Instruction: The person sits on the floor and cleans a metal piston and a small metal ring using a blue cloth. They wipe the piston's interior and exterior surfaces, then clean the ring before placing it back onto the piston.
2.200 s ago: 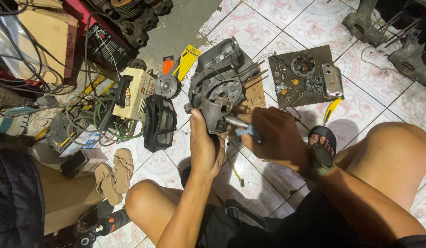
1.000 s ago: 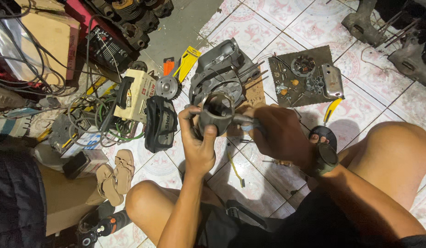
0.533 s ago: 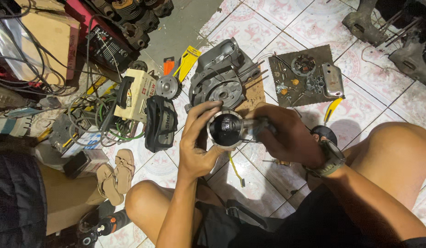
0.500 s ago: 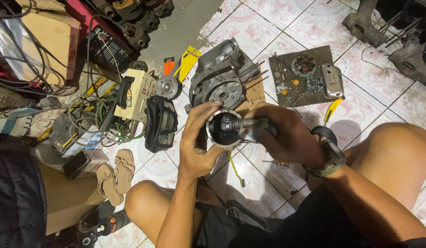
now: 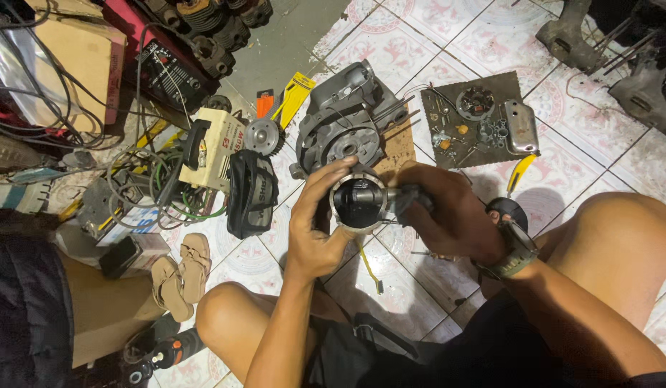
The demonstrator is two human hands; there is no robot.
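The piston [image 5: 357, 202] is held up above the tiled floor [image 5: 419, 43], just in front of the engine case [image 5: 343, 126], with its open skirt now turned up toward the camera so the dark inside shows. Two seconds back it stood the other way, crown and side on view, close against the case — since then it has been rolled over and lifted a little toward the person. In the last half second it has barely shifted, so the turning looks finished and the work is now on the pin side of it.

The left hand [image 5: 311, 230] is closed round the piston, thumb over the top rim, fingers [image 5: 325, 179] wrapped behind. The right hand [image 5: 448, 215] grips a short metal tool [image 5: 401, 195] whose tip meets the piston's side at the pin hole; what the tip does inside cannot be made out. My guess is that the pin or its clip is being worked.

Further out: a brown mat [image 5: 484, 118] with small parts lies to the right, a welding mask [image 5: 250, 190] to the left — sandals [image 5: 178, 273] beyond the knee.
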